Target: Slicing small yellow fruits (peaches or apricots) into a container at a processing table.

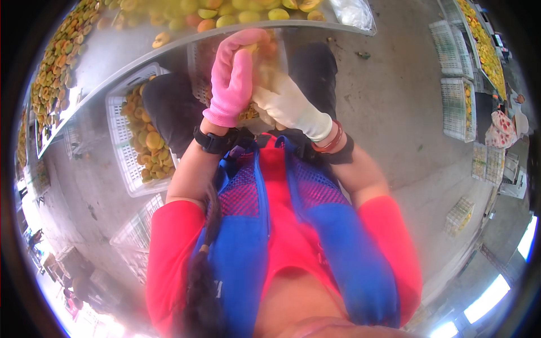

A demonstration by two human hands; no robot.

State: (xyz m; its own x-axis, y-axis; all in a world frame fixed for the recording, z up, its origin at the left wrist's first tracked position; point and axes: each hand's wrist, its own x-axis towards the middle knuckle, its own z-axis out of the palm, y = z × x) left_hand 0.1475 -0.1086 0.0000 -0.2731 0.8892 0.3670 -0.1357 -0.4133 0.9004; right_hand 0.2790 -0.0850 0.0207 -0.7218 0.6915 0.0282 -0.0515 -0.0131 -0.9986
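My left hand (232,84), in a pink glove, is raised just below the table's edge with its fingers curled over. A small part of a yellow stone fruit (251,49) shows in its grip. My right hand (290,110), in a white glove, meets it from the right. Motion smears its fingers, so what they hold is not visible. Beneath both hands a crate (197,62) stands between my knees, mostly covered by them. Whole and halved yellow-green and reddish fruits (248,17) lie on the table just beyond my hands.
The pale table (112,73) curves across the front and left, with fruit halves (59,73) heaped at its left. A clear plastic bag (352,14) lies at its right end. Beside my left leg stands a white crate (121,152) of fruit. Stacked crates (457,101) and another person (501,129) are far right.
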